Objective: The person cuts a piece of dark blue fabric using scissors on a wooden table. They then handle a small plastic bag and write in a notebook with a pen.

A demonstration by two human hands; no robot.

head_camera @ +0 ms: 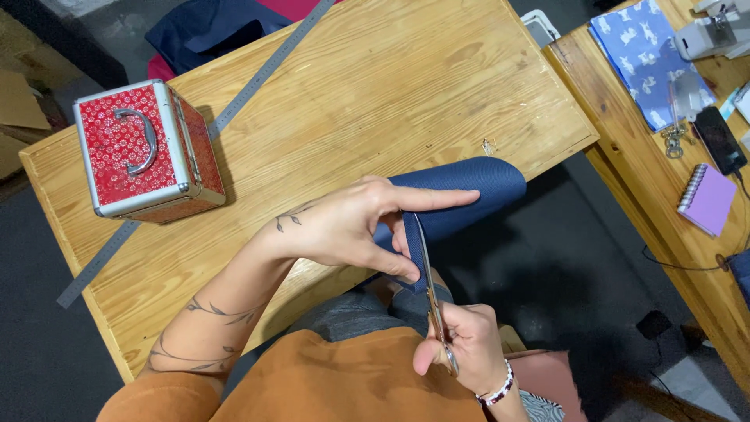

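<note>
- At table edge (500, 125), over lap: blue fabric (461, 191) held folded, curling off the wood and out past the table's near side.
- Left hand (351, 227) pinching fabric, forefinger stretched flat along the fold, thumb pressed under, other fingers curled.
- Right hand (465, 344) closed through scissors (431, 289) handles, blades pointing away from body and biting into fabric's near edge just beside left thumb.
- Judged from blade position: cut barely begun, only a short stretch parted near the hem; most of the fabric's length ahead of the tips looks uncut.
- Blade gap too narrow and foreshortened to tell how wide.
- Count on near table: one red case (148, 152) with metal handle, one long steel ruler (234, 109) running under it.
- Count on side table, well apart: one patterned blue cloth (641, 55), one phone (719, 139), one purple notebook (709, 199), one bunch of keys (673, 141).
- One dark cloth heap (211, 27) beyond far table edge.
</note>
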